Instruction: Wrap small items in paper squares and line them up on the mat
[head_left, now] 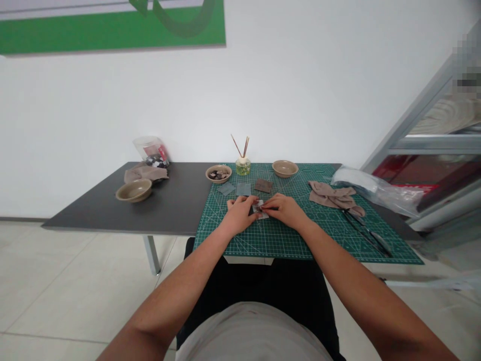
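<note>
My left hand [239,214] rests on the green cutting mat, its thumb and fingers closed at the left side of a small pale square [262,214]. From the other side my right hand [285,209] reaches in, fingertips pinched together over the square's middle. Something small and dark shows at those fingertips, too tiny to name. Just beyond the hands lie a grey-blue square [244,189], a second, turned grey-blue square [226,188] and a brown square [263,186]. Fingers cover part of the pale square.
The green cutting mat [293,240] covers the dark table's [173,215] right side. A bowl of small pieces [218,174], a reed diffuser [243,165] and a tan bowl [284,169] stand behind. Right are a brown cloth [334,195] and eyeglasses [368,233]; left, another bowl [134,191].
</note>
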Demonstrator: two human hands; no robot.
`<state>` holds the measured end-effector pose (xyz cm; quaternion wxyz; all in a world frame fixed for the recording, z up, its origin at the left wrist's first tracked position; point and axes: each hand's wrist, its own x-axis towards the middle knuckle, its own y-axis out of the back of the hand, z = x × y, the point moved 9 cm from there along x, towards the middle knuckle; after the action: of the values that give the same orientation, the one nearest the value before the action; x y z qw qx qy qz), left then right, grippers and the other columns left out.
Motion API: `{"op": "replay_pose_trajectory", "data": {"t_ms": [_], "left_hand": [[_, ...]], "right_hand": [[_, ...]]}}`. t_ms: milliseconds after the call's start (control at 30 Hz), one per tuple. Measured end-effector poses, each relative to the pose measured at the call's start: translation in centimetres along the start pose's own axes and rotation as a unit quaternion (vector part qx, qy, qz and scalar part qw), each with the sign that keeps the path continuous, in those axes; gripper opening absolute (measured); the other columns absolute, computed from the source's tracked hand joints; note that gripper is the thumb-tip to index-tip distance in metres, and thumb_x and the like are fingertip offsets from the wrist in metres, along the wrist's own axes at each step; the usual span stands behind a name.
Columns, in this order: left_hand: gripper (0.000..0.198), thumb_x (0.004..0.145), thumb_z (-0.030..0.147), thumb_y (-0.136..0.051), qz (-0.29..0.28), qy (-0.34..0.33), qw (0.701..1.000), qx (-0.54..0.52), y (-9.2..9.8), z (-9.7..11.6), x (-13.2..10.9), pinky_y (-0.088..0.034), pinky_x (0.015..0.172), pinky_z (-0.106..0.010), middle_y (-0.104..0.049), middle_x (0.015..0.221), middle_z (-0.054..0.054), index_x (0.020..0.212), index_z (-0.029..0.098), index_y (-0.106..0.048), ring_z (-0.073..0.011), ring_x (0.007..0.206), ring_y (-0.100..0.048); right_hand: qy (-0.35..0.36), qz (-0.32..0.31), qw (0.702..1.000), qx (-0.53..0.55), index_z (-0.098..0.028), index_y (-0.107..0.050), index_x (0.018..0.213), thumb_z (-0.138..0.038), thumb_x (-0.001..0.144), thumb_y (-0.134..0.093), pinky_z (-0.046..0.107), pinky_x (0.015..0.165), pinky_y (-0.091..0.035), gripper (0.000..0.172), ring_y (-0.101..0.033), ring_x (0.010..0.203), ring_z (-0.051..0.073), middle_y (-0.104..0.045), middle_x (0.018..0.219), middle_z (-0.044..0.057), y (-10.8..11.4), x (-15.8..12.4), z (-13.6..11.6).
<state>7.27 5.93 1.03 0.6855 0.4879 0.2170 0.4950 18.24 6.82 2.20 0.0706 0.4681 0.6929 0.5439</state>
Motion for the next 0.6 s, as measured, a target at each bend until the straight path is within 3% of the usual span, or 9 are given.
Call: {"op": "replay_pose_trajectory", "data": {"t_ms": [233, 433, 600], "left_hand": [[0.045, 0.083, 0.041, -0.06, -0.002, 0.009, 1.0, -0.001, 0.05, -0.12, -0.01, -0.025, 0.098, -0.045, -0.061, 0.125, -0.005, 0.124, 0.029, -0.045, -0.0258, 0.124, -0.043], [0.046, 0.082, 0.039, -0.06, -0.012, 0.021, 1.0, 0.001, -0.06, -0.19, 0.01, -0.024, 0.1, -0.046, -0.06, 0.124, -0.005, 0.125, 0.03, -0.046, -0.0266, 0.124, -0.042], [0.043, 0.083, 0.041, -0.06, -0.004, 0.011, 1.0, 0.0, 0.08, 0.04, 0.0, -0.025, 0.099, -0.046, -0.06, 0.124, -0.005, 0.122, 0.03, -0.047, -0.0263, 0.123, -0.043]], "right_hand": [[0.027, -0.016, 0.999, 0.007, -0.026, -0.076, 0.09, -0.022, 0.082, -0.067, 0.034, 0.083, -0.05, 0.012, -0.064, 0.088, 0.019, -0.075, 0.093, 0.001, -0.31, 0.09, -0.7], [-0.003, -0.002, 1.0, -0.03, -0.025, -0.076, 0.089, -0.021, 0.083, -0.066, 0.035, 0.082, -0.049, 0.013, -0.064, 0.088, 0.02, -0.075, 0.093, 0.002, 0.03, 0.12, -0.04], [0.01, -0.014, 1.0, 0.011, -0.028, -0.076, 0.09, -0.023, 0.083, -0.066, 0.034, 0.082, -0.05, 0.013, -0.064, 0.087, 0.018, -0.075, 0.092, 0.0, -0.08, -0.07, -0.31]]}}
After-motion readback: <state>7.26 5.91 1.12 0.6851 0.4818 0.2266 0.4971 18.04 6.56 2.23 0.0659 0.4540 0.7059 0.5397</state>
